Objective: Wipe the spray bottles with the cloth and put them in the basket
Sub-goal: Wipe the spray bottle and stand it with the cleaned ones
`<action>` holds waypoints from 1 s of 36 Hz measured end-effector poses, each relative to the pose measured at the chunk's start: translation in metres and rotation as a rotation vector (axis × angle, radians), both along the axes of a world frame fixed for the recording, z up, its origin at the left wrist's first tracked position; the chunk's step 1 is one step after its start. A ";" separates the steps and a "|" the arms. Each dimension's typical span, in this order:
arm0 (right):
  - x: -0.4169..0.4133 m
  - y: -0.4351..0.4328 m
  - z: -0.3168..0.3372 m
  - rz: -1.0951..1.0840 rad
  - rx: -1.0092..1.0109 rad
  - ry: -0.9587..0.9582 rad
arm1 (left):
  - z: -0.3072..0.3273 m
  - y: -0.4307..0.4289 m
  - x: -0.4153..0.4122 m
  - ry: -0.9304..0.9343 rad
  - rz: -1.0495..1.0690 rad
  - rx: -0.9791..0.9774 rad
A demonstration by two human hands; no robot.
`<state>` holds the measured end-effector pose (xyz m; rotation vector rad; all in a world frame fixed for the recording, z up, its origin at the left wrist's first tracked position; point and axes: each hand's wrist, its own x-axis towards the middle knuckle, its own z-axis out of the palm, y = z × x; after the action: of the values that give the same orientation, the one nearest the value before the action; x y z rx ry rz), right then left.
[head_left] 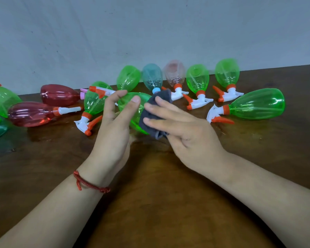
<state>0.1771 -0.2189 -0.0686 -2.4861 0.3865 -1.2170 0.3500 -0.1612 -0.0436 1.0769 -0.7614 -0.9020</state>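
Dark wooden counter (159, 185), frame centre: left hand (113, 133) grips a green spray bottle (134, 122), fingers curled round it; right hand (186, 127) presses a grey cloth (165, 94) against it with straight fingers.

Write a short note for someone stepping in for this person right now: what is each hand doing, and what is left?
Left hand: grips a green spray bottle above the wooden table.
Right hand: straight fingers press the grey cloth onto that bottle.
Done: this bottle is mid-wipe; which others are wiped cannot be told.
Left: more green spray bottles, red spray bottles, a teal spray bottle and a pale pink spray bottle lie on the table. No basket is in view.
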 end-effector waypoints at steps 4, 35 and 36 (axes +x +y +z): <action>0.004 0.003 0.002 0.048 -0.160 0.103 | 0.001 0.001 -0.002 0.063 -0.043 0.022; 0.000 0.006 0.021 0.452 1.624 -0.369 | -0.001 0.010 0.006 -0.744 0.104 -0.475; -0.002 0.004 0.023 0.451 1.604 -0.416 | -0.001 0.010 0.009 -0.741 0.115 -0.472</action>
<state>0.1756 -0.2145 -0.0458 -0.8431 0.3936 -0.6558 0.3592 -0.1508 -0.0447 1.0057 -1.4232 -0.1723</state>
